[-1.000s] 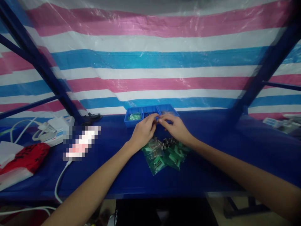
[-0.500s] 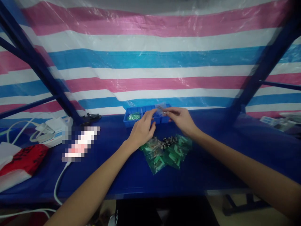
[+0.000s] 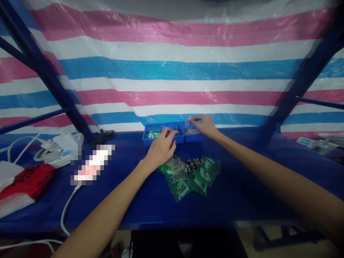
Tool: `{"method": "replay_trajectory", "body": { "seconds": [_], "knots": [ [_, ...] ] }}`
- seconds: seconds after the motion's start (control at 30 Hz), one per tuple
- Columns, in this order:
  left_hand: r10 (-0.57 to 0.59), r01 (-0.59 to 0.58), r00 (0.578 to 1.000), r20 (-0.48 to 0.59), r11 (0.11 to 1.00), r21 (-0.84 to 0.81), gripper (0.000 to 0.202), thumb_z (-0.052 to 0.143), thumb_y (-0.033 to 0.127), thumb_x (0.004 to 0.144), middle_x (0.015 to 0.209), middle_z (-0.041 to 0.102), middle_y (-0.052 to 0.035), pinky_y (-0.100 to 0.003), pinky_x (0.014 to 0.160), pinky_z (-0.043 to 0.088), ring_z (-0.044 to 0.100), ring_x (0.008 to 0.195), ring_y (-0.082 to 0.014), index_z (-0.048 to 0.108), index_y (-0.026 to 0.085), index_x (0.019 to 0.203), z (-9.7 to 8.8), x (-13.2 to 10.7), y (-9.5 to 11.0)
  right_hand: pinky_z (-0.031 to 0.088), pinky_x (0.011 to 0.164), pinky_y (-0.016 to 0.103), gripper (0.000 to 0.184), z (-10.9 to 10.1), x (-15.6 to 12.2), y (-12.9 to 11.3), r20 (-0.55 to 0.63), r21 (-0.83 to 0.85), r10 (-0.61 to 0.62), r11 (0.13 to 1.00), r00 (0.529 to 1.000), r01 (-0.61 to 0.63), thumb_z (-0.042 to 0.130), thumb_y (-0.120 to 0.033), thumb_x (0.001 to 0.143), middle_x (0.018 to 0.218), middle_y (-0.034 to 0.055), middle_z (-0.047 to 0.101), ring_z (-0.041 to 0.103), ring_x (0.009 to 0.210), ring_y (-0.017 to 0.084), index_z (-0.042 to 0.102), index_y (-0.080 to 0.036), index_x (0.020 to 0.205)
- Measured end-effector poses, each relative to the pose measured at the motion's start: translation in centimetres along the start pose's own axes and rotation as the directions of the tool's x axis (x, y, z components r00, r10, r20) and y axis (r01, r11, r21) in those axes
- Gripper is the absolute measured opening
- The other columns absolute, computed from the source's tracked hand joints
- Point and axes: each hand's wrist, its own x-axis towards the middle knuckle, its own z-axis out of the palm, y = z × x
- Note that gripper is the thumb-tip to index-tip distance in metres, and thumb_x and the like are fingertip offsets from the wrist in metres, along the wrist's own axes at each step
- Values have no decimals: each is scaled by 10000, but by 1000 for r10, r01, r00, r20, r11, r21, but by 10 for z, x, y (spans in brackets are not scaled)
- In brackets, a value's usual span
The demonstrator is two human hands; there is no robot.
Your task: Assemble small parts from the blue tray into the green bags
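The blue tray (image 3: 147,140) is long, low and open, with three compartments side by side. A small clear bag (image 3: 188,124), a little crumpled, is pinched by the right hand (image 3: 204,125) just above the tray's right compartment. A green bag (image 3: 153,134) lies in its left compartment.

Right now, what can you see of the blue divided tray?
The blue tray: plastic-looking, low walls, three compartments side by side. Sits flat at the back of the blue bench, by the striped tarp. A green packet in the left compartment; left hand over the middle one; right hand touches a clear packet in the right one.
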Motion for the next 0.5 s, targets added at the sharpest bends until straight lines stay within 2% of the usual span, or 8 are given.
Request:
{"method": "replay_trajectory", "body": {
  "seconds": [0.1, 0.17, 0.27, 0.37, 0.43, 0.5],
  "knots": [
    [4, -5, 1000, 17, 1000, 26, 345, 448, 191, 985, 1246, 494, -114, -380, 919, 524, 590, 1075, -225, 489, 200, 1327, -1, 0, -4, 496, 752, 355, 211, 3, 3, 1, 67, -35, 5, 999, 998, -3, 587, -263, 849, 839, 77, 777, 695, 814, 245, 779, -190, 800],
    [14, -16, 999, 38, 999, 45, 340, 446, 188, 985, 1226, 515, -112, -375, 897, 525, 598, 1051, -223, 500, 193, 1321, -3, 0, -8, 483, 769, 369, 203, 1, 0, -1, 78, -59, 1, 998, 997, 3, 585, -248, 845, 860, 90, 773, 684, 827, 253, 773, -184, 803],
    [26, -31, 997, 75, 997, 67, 321, 440, 182, 988, 1190, 561, -106, -358, 835, 528, 616, 972, -210, 520, 187, 1298, -8, 1, -13, 453, 852, 402, 214, -12, -15, -9, 27, -109, -45, 993, 999, 48, 567, -257, 867, 952, 113, 758, 656, 918, 271, 766, -178, 862],
    [55, -67, 989, 134, 994, 83, 276, 435, 180, 991, 1126, 612, -91, -349, 813, 520, 628, 931, -206, 555, 180, 1239, -13, 3, -14, 448, 833, 388, 229, -28, -39, -25, 14, -106, -148, 983, 989, 148, 545, -266, 899, 943, 104, 743, 640, 891, 251, 754, -176, 882],
    [80, -97, 980, 184, 992, 84, 247, 432, 182, 995, 1078, 634, -78, -344, 820, 514, 635, 939, -208, 577, 179, 1195, -14, 3, -13, 460, 761, 334, 218, -36, -56, -36, 185, 11, -192, 981, 964, 193, 542, -255, 915, 915, 67, 745, 642, 798, 200, 749, -190, 938],
    [97, -118, 969, 226, 990, 82, 234, 431, 187, 999, 1054, 643, -69, -336, 818, 509, 638, 948, -209, 588, 181, 1171, -12, 3, -12, 456, 705, 296, 176, -38, -69, -45, 418, 82, -246, 969, 874, 234, 594, -249, 897, 867, 44, 741, 639, 745, 174, 750, -197, 958]
  ]
}}
